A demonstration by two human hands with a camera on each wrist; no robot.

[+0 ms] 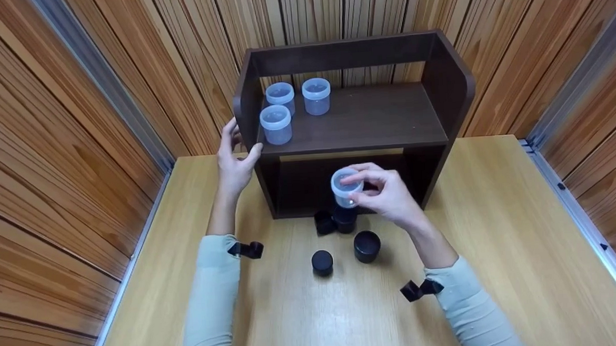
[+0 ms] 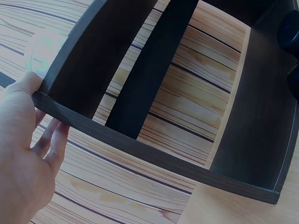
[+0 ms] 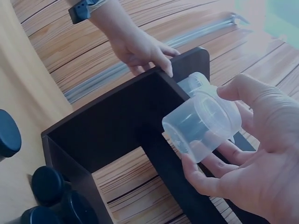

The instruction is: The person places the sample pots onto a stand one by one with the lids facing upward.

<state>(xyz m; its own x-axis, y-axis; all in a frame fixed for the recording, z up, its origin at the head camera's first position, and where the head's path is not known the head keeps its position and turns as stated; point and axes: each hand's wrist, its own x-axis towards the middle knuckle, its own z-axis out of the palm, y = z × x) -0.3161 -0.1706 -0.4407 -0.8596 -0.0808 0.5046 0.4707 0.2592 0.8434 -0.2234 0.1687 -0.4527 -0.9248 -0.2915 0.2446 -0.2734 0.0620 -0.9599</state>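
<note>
My right hand (image 1: 385, 192) holds a translucent plastic jar (image 1: 343, 192) with a pale lid, pinched between thumb and fingers. This jar is raised in front of the lower opening of a dark brown two-tier shelf (image 1: 384, 119). In the right wrist view the jar (image 3: 191, 128) is tilted, with fingers under it and the thumb near its lid. At the shelf's left side, my left hand (image 1: 236, 166) grips the side panel, thumb on the front edge and fingers behind. Three similar jars, including a front one (image 1: 276, 127), stand at the left of the upper tier.
Several black round containers stand on the wooden table (image 1: 283, 311); a larger one (image 1: 367, 246) and a smaller one (image 1: 322, 263) are nearest. Others (image 1: 345, 221) stand close to the shelf's front edge. Wood-patterned walls (image 1: 98, 99) enclose the table behind and at both sides.
</note>
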